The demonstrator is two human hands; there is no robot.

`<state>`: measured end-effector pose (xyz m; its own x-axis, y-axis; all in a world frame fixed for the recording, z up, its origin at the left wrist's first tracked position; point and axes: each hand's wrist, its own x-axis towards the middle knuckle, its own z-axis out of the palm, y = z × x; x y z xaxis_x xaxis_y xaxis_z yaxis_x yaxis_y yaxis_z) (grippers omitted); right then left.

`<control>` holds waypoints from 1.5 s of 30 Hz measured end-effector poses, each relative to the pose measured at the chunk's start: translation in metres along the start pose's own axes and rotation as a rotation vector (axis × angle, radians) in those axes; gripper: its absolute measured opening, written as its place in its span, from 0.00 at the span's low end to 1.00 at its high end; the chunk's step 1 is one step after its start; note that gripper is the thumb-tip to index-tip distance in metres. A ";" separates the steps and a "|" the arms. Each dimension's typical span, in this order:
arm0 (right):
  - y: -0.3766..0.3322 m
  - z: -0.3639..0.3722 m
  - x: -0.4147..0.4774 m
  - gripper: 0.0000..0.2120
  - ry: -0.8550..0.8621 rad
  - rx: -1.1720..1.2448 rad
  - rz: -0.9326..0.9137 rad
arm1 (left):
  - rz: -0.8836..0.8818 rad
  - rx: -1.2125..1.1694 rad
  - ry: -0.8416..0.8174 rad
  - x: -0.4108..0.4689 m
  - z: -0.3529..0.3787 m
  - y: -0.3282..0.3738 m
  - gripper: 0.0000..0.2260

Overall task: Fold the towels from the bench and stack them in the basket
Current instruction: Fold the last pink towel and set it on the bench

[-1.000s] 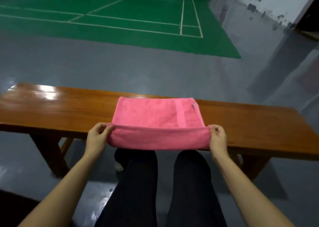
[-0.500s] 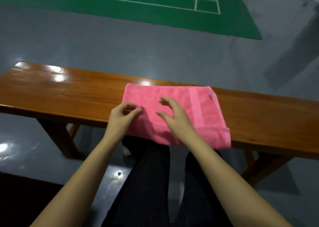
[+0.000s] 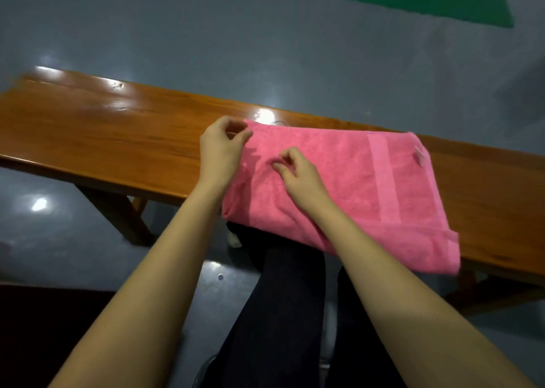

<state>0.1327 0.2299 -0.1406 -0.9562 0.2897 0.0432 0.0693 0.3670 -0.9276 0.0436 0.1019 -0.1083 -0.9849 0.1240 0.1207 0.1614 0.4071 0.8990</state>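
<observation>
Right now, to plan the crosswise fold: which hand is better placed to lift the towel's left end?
Probably the left hand: it pinches the pink towel at its far left corner. The right hand sits mid-towel.

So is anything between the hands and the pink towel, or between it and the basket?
Nothing separates them: the left hand is at the pink towel's far-left corner and the right hand is over its middle. No basket is in view, so that path cannot be judged.
</observation>
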 end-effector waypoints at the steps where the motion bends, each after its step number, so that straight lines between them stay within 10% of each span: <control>1: 0.002 0.000 0.001 0.05 0.009 -0.001 0.000 | 0.017 0.067 0.006 0.009 0.003 -0.002 0.07; 8: 0.012 0.000 0.004 0.05 0.021 0.006 -0.011 | -0.233 0.542 -0.265 0.047 0.024 -0.006 0.26; 13: 0.011 0.000 0.003 0.07 0.032 0.029 -0.010 | -0.374 -0.002 -0.359 0.047 0.021 0.002 0.11; 20: -0.009 -0.017 -0.014 0.12 0.131 0.158 -0.017 | -0.126 -0.307 -0.064 0.025 0.012 0.015 0.05; 32: -0.066 -0.070 -0.062 0.11 0.163 0.124 -0.162 | 0.308 -0.149 -0.175 -0.068 0.008 0.067 0.06; 45: -0.076 -0.082 -0.069 0.11 0.143 0.030 -0.163 | 0.385 -0.081 -0.292 -0.095 0.000 0.094 0.05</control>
<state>0.2166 0.2541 -0.0429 -0.9037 0.3519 0.2439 -0.0935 0.3937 -0.9145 0.1528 0.1283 -0.0356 -0.7945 0.5046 0.3380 0.4934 0.2118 0.8436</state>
